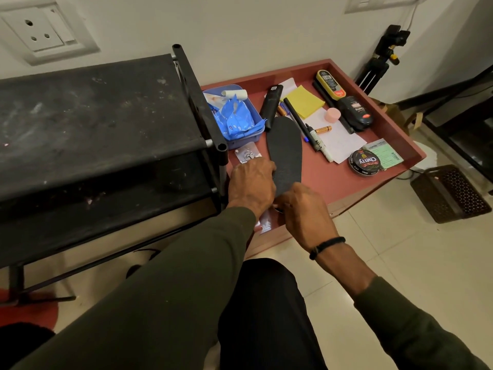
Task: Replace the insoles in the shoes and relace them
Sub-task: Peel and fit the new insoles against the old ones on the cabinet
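A dark grey insole [285, 149] lies lengthwise in an open red-brown drawer [333, 188], its toe pointing away from me. My left hand [252, 184] grips the insole's heel end from the left. My right hand [301, 212] pinches the same heel end from the near side, with a black band on its wrist. The heel tip is hidden under my fingers. No shoe or lace is clearly in view.
A black shoe rack [101, 124] stands left of the drawer. The drawer holds a blue tray [241, 141] of packets, a remote [270, 106], yellow sticky notes [304, 101], markers [316, 138], a polish tin [365, 162] and a shoe brush [332, 86]. A tripod [378, 65] and a dark crate [450, 193] stand to the right.
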Demonstrator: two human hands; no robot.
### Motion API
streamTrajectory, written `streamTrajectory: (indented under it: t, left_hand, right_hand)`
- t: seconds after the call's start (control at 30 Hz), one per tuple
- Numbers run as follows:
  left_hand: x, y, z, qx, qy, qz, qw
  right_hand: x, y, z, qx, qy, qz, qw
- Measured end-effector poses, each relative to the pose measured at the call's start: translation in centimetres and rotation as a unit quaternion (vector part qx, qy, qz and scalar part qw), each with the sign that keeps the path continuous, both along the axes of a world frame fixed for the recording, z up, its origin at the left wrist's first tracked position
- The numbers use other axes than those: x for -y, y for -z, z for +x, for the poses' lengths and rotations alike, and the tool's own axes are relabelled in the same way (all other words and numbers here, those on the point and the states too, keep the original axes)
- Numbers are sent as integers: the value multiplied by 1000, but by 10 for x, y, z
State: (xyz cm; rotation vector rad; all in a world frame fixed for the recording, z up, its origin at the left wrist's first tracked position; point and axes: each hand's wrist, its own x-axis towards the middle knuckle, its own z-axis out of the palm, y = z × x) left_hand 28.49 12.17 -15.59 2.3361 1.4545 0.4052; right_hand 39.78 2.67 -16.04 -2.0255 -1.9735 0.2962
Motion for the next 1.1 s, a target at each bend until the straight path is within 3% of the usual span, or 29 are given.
streamTrajectory:
  t: [0.23, 0.43, 0.77, 0.93, 1.1]
  left_hand:
    - [3, 1, -1, 7, 2, 32, 999]
    - [1, -3, 0, -8, 5, 19, 1000]
    - [2, -5, -1, -9, 6, 9, 1000]
    - [0, -5, 0, -36, 2, 21, 999]
    - [2, -4, -1, -36, -5, 34, 999]
  right_hand:
    - [29, 9, 19, -38, -12, 40, 998]
    - [19, 9, 26, -119, 118, 63, 984]
    - [-68, 4, 40, -17, 151, 11, 988]
    - [-105, -6, 47, -60, 189, -1, 980]
    - [-91, -2, 48, -102, 196, -4, 975]
